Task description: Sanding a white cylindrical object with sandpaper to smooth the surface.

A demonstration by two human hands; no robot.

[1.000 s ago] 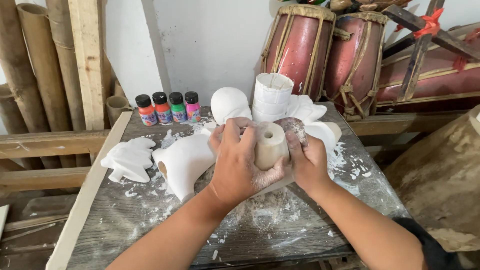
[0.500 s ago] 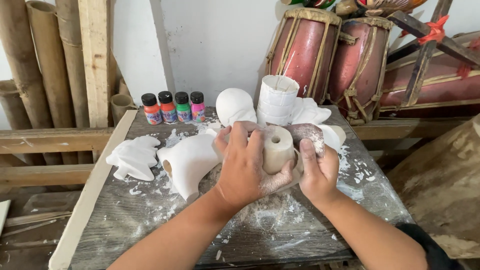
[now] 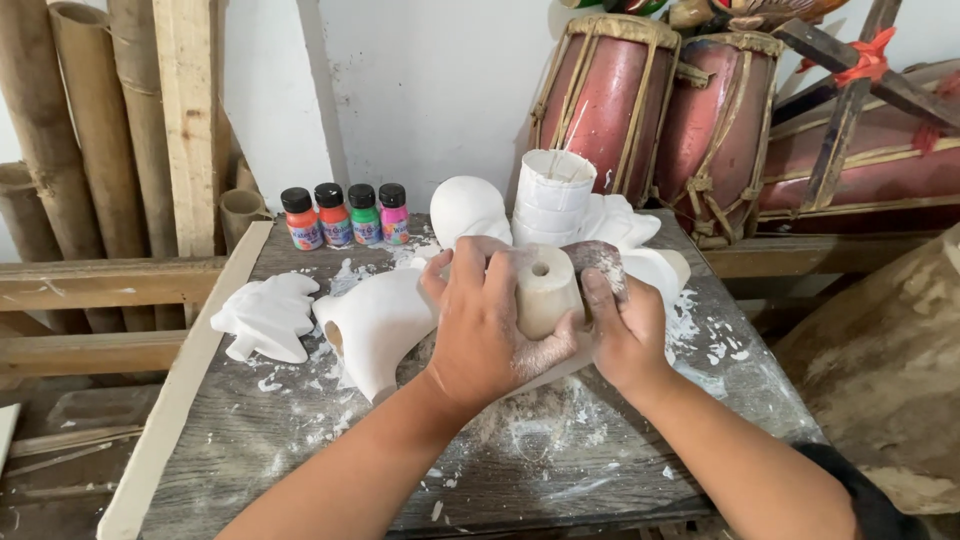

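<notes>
dusty wooden worktable (image 3: 300, 460): both hands grip an upright plaster cylinder (image 3: 545, 290) between them, left hand (image 3: 490, 325) wrapped closer, right hand (image 3: 625, 335) beside.

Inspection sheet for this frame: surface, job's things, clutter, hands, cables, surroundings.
Surface: grey wooden table, strewn with white powder and chips.
Job's things: beige cylindrical piece with a hole in its top, held upright between both hands.
Clutter: four small paint bottles in orange, red, green and pink, with black caps; flat white leaf-shaped cast; hollow white cast; white rounded cast; white ribbed cup form.
Hands: left hand wraps the piece from the left; right hand presses its right side; both dusted with powder.
Cables: nothing seen.
Surroundings: two red drums against a white wall; bamboo poles and timber at left.
</notes>
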